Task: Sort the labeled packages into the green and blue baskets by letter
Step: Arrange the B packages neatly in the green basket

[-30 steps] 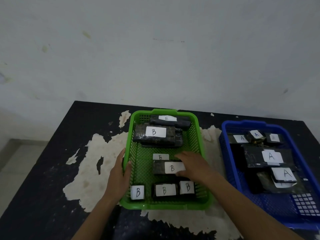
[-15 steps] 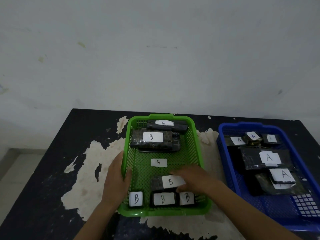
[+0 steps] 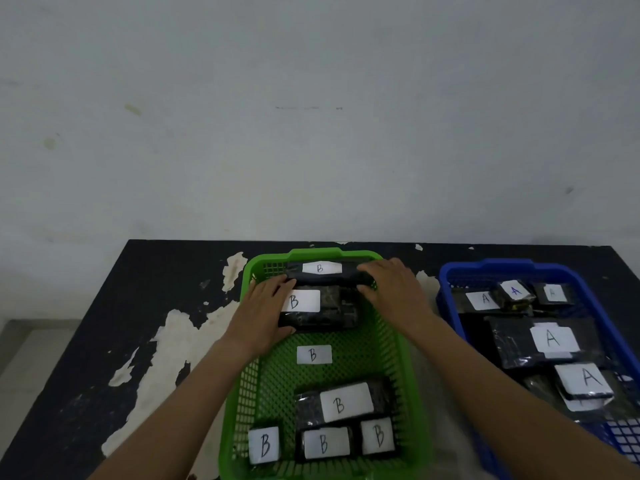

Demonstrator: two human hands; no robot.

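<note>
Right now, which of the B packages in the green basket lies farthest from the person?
The long black package against the green basket's far wall. Both hands grip its ends, left hand and right hand; the other B packages lie nearer.

Both hands fwd, arms extended; left hand [image 3: 264, 315] & right hand [image 3: 394, 289] palms down.

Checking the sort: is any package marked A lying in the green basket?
No, every label showing in the green basket reads B.
</note>
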